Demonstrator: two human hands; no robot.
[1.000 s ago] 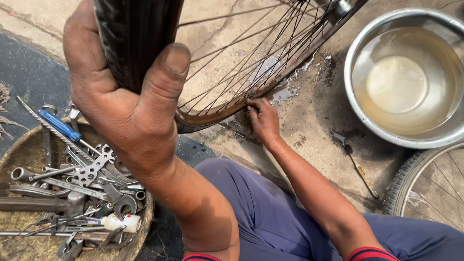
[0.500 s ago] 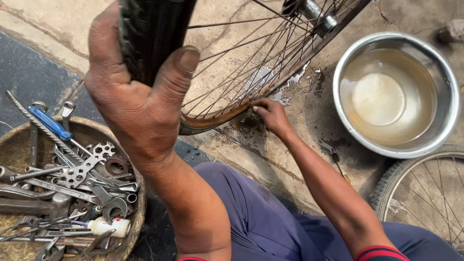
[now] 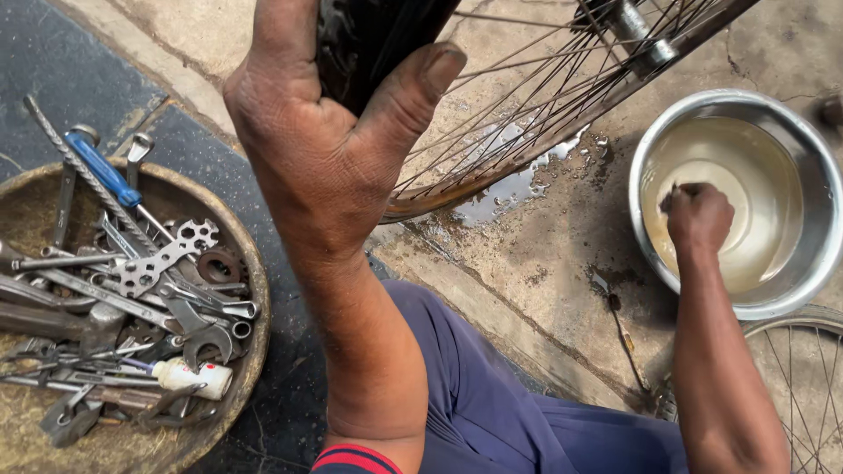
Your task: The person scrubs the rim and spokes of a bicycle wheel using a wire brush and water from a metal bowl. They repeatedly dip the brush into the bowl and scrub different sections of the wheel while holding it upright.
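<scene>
My left hand (image 3: 329, 149) grips the black tyre (image 3: 369, 39) of a spoked bicycle wheel (image 3: 527, 114), thumb pressed over the tread, holding the wheel upright close to the camera. Its rusty rim rests low near the wet concrete. My right hand (image 3: 698, 219) is a closed fist over the steel bowl (image 3: 821, 272) of cloudy water, fingers bunched around something small and dark that I cannot make out. My legs in blue trousers (image 3: 474, 395) fill the bottom middle.
A round rusty pan (image 3: 250, 263) at the left holds several spanners, a blue-handled screwdriver (image 3: 101, 167) and a small white tube (image 3: 189, 377). A puddle (image 3: 509, 184) lies under the rim. Another wheel (image 3: 803, 377) sits at the bottom right. A thin tool (image 3: 615, 320) lies on the concrete.
My right hand left the rim's lower edge and moved right into the steel bowl. The view shifted, and the wheel with my left hand came closer.
</scene>
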